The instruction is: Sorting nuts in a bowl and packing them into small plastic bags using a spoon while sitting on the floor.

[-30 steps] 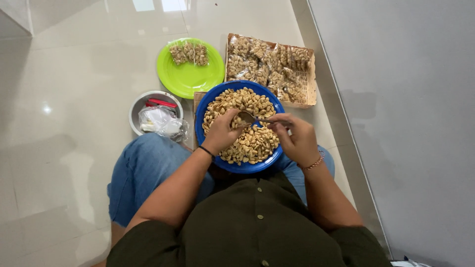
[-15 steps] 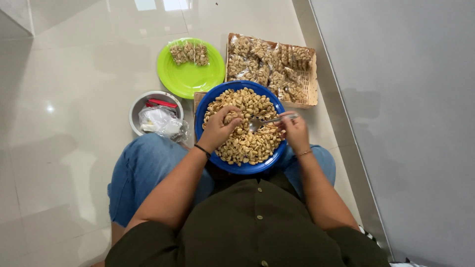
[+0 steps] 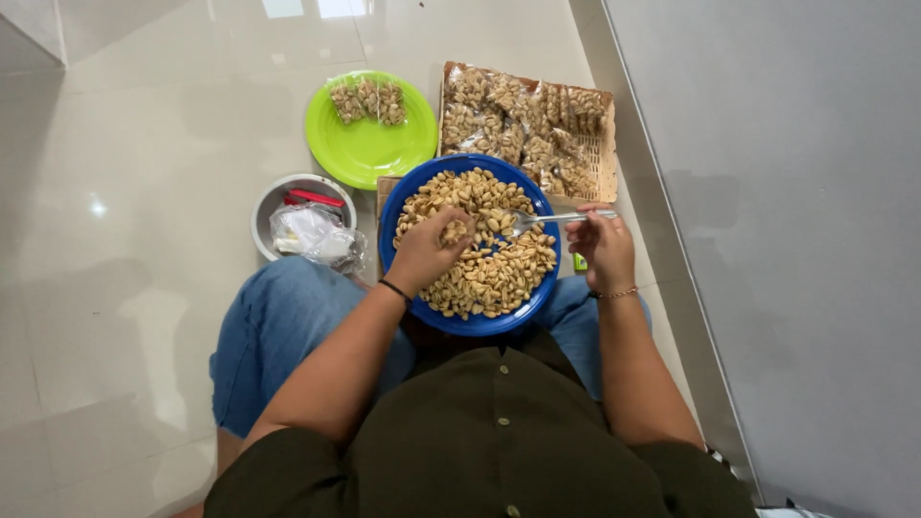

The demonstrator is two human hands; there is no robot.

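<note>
The left hand (image 3: 427, 251) pinches a small bag of nuts over the blue plate's (image 3: 403, 192) middle, while the right hand (image 3: 602, 247) grips a spoon (image 3: 537, 221) at its right edge, apparently mid-scoop; filling needs steady aim.

Left hand (image 3: 429, 251) holds a small bag of nuts over blue bowl (image 3: 388, 251); right hand (image 3: 602, 246) holds spoon (image 3: 547, 220) over its right rim. Green plate (image 3: 369, 149) far left, basket (image 3: 602, 168) of packets far right, grey bowl (image 3: 261, 206) left.
</note>
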